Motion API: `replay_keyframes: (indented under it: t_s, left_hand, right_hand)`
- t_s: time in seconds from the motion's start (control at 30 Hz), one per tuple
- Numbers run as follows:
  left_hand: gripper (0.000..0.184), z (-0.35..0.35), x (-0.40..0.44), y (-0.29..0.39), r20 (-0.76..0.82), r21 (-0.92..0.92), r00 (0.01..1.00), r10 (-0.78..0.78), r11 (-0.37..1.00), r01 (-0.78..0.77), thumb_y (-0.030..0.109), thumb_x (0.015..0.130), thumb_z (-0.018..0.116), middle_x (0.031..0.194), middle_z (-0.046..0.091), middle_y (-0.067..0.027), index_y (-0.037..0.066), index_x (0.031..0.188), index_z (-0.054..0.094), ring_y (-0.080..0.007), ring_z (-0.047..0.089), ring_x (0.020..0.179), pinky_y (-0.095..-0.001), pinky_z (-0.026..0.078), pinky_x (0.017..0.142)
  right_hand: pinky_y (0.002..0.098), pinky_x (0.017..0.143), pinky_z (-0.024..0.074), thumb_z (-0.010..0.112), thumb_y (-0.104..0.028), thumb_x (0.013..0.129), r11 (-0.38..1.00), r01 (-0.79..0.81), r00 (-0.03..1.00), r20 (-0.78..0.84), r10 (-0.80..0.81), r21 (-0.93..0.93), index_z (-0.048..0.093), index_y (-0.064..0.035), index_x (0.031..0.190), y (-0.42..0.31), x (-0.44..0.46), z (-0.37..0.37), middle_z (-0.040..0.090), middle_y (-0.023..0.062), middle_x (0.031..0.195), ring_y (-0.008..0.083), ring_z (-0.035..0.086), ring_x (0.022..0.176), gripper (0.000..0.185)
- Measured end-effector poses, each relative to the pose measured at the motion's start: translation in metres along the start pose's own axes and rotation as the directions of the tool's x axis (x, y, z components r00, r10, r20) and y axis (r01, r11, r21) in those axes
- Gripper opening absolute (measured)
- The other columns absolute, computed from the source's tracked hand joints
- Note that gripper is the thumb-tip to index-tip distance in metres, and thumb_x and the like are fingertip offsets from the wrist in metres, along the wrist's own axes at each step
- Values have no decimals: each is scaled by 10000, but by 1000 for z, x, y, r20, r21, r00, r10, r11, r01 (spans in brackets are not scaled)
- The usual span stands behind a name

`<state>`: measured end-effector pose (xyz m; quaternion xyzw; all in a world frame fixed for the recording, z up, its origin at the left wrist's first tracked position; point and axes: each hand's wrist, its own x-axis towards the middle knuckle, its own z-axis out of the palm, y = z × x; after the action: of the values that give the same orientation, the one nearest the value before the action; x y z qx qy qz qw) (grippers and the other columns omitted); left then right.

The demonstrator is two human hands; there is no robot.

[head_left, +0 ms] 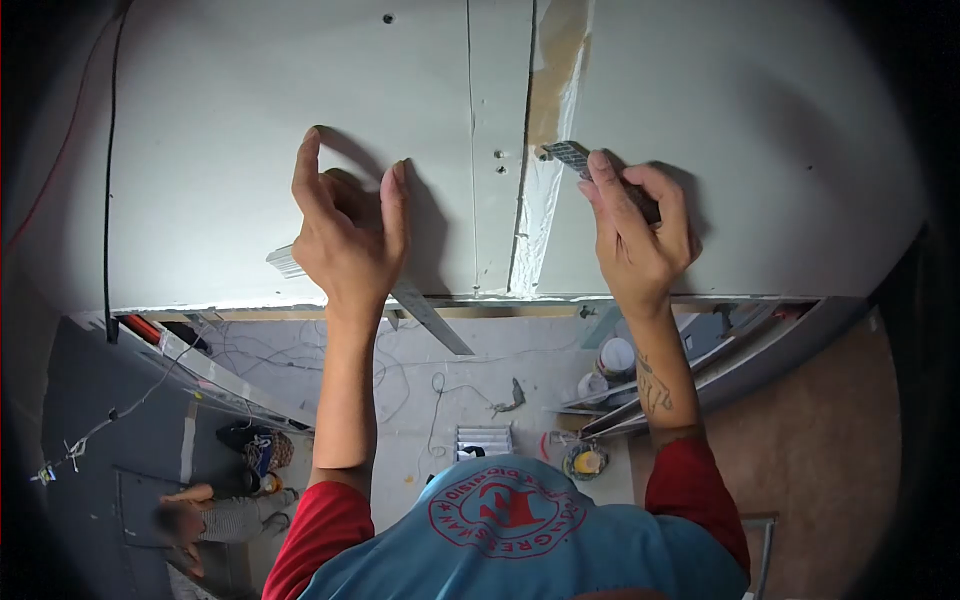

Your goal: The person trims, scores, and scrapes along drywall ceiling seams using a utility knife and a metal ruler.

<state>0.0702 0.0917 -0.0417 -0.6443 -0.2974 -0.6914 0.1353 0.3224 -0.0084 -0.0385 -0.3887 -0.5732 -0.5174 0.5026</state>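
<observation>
My left hand (345,215) is raised before a pale board (230,160), its index finger and thumb spread apart and its other fingers curled and partly hidden. I see nothing held between thumb and index finger. Behind that wrist passes a light ridged metal strip (285,262); whether I touch it, I cannot tell. My right hand (640,225) is closed around a small dark flat tool (570,153) with a checked pattern, most of it hidden in the fingers. The tool's tip is beside a small hole at the board's seam (540,215), which is smeared with white compound over a brown strip.
A narrow joint and several small holes (500,162) mark the board. A black cable (112,180) hangs at the left. Below lie cords, a white bucket (616,358), another bucket (585,462) and a white slatted object (485,440). Another person (215,520) is at lower left.
</observation>
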Motion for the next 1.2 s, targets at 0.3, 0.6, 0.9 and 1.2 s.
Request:
replay_keyframes:
  t_s: [0.3, 0.6, 0.9, 1.2]
  left_hand:
    - [711, -4, 0, 4, 10, -3, 1000, -9, 1000, 9, 158, 926, 829, 638, 551, 15, -12, 1495, 439, -50, 471, 521, -195, 332, 519]
    - [823, -3, 1, 2, 17, -73, 1000, -19, 997, 20, 141, 876, 867, 618, 534, 12, -45, 1518, 386, -66, 483, 497, -198, 315, 488]
    - [810, -3, 3, 3, 12, -83, 1000, -20, 996, 21, 142, 878, 865, 625, 538, 19, -45, 1510, 394, -62, 479, 501, -195, 330, 494]
    - [756, -7, 3, 5, 16, -35, 1000, 10, 999, -9, 198, 886, 865, 641, 546, 8, 3, 1486, 449, -94, 494, 503, -223, 384, 498]
  right_hand:
    - [295, 552, 514, 949, -124, 704, 990, 128, 991, -34, -130, -65, 839, -197, 1163, 5, 9, 4, 655, 10, 928, 166, 636, 720, 478]
    - [292, 537, 513, 928, -103, 723, 939, 342, 938, 69, -339, -29, 835, -128, 1114, 28, 28, -2, 644, 15, 899, 167, 618, 707, 403]
    - [293, 543, 511, 930, -63, 717, 933, 324, 919, 180, -349, 156, 832, -91, 1058, 32, 48, -13, 650, 40, 878, 173, 626, 692, 356]
    - [273, 651, 526, 761, -153, 803, 791, 610, 784, 184, -593, -48, 808, -243, 1229, 50, 61, -16, 700, -25, 928, 132, 651, 775, 438]
